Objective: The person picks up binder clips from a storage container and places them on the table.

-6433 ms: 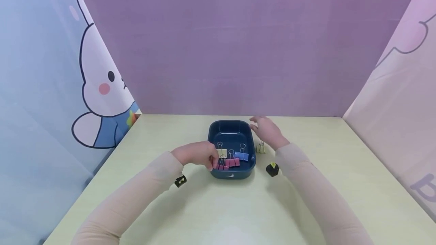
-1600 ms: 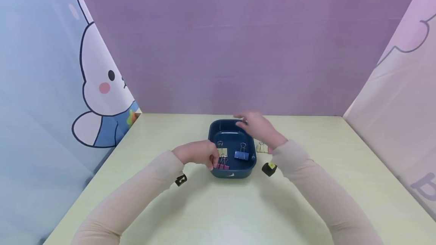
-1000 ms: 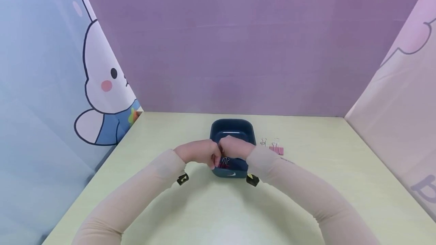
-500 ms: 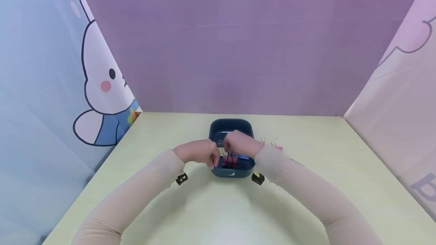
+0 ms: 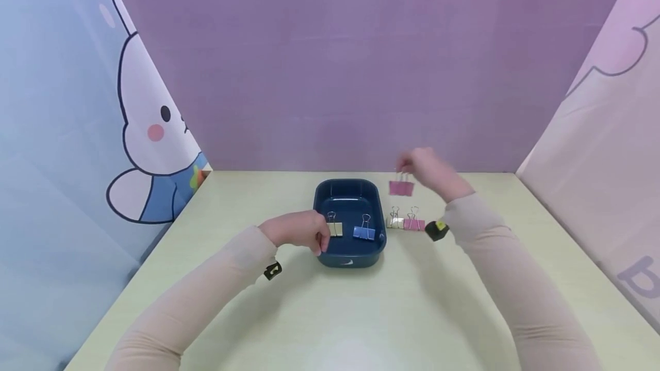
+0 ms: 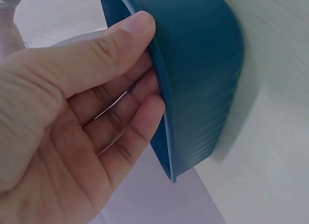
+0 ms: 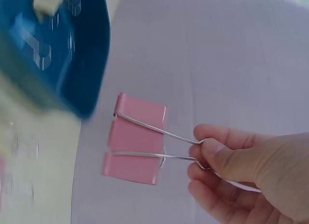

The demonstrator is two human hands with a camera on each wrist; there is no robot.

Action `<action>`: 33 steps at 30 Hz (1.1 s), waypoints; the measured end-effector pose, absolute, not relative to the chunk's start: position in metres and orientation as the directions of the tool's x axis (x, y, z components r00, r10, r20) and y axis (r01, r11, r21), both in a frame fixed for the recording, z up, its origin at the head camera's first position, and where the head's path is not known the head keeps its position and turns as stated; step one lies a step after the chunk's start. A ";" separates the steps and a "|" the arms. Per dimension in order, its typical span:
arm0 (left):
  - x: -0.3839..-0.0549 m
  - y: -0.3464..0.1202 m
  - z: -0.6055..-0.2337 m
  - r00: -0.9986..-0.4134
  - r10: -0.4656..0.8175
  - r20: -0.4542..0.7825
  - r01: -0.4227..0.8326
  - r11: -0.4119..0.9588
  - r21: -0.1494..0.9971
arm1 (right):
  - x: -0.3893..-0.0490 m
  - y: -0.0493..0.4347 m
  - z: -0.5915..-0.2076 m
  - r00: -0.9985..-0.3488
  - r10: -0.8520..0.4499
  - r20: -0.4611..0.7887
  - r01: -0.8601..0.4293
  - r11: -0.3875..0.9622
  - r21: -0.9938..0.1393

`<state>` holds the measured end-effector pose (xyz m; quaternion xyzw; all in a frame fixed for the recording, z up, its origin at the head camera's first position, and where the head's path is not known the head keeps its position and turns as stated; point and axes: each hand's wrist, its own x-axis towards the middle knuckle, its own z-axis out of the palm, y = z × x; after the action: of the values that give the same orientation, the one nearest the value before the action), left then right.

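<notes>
My left hand (image 5: 299, 231) pinches the left rim of a dark blue plastic bin (image 5: 330, 260). In the left wrist view the thumb and fingers (image 6: 130, 147) lie right at the bin's edge. My right hand (image 5: 430, 170) holds a pink binder clip (image 5: 401, 188) up in the air, beyond and right of the bin. Its silver wire handles (image 7: 169, 134) are pinched between thumb and fingers in the right wrist view. Inside the bin are a yellow binder clip (image 5: 336, 229), partly behind the left hand, and a blue binder clip (image 5: 364, 233).
On the pale table (image 5: 350, 325), just right of the bin, a yellow binder clip (image 5: 395, 223) and another pink binder clip (image 5: 415, 224) stand side by side, handles up. A purple backdrop (image 5: 361, 73) rises behind the table's far edge.
My right hand has lifted a pink binder clip out of the bin and carried it right and away. Earlier, another pink clip left the bin for the table. The left hand has stayed put.
</notes>
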<state>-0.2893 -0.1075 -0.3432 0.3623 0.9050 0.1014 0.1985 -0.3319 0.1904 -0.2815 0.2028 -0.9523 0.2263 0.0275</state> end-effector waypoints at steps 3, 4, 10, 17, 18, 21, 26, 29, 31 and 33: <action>-0.289 -0.107 -0.344 -0.658 0.695 -0.288 0.615 0.718 0.326 | -0.337 0.218 -0.284 -0.922 -0.342 0.180 -0.385 0.859 -0.337; -0.290 -0.107 -0.345 -0.659 0.695 -0.288 0.614 0.718 0.327 | -0.338 0.227 -0.287 -0.922 -0.337 0.190 -0.383 0.869 -0.315; -0.291 -0.107 -0.346 -0.666 0.685 -0.296 0.598 0.727 0.337 | -0.339 0.267 -0.317 -0.937 -0.310 0.162 -0.345 0.895 -0.282; -0.291 -0.107 -0.346 -0.667 0.682 -0.300 0.597 0.730 0.332 | -0.339 0.282 -0.350 -0.924 -0.360 0.126 -0.379 0.904 -0.198; -0.292 -0.107 -0.346 -0.666 0.684 -0.299 0.599 0.728 0.332 | -0.340 0.283 -0.353 -0.925 -0.359 0.126 -0.379 0.903 -0.203; -0.292 -0.107 -0.347 -0.662 0.689 -0.295 0.605 0.724 0.332 | -0.339 0.282 -0.359 -0.921 -0.369 0.125 -0.388 0.894 -0.225; -0.292 -0.107 -0.348 -0.660 0.694 -0.289 0.608 0.719 0.338 | -0.340 0.280 -0.367 -0.921 -0.379 0.093 -0.390 0.885 -0.253; -0.293 -0.107 -0.348 -0.662 0.692 -0.288 0.606 0.720 0.338 | -0.341 0.279 -0.372 -0.921 -0.383 0.074 -0.388 0.877 -0.284; -0.293 -0.107 -0.349 -0.664 0.689 -0.291 0.603 0.723 0.337 | -0.342 0.278 -0.375 -0.920 -0.387 0.068 -0.389 0.870 -0.303; -0.293 -0.107 -0.348 -0.665 0.687 -0.294 0.602 0.726 0.334 | -0.342 0.277 -0.378 -0.919 -0.389 0.065 -0.389 0.866 -0.314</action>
<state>-0.2925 -0.1075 -0.3482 0.3554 0.9063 0.1043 0.2034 -0.3420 0.2773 -0.3776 0.2015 -0.9659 0.1623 -0.0003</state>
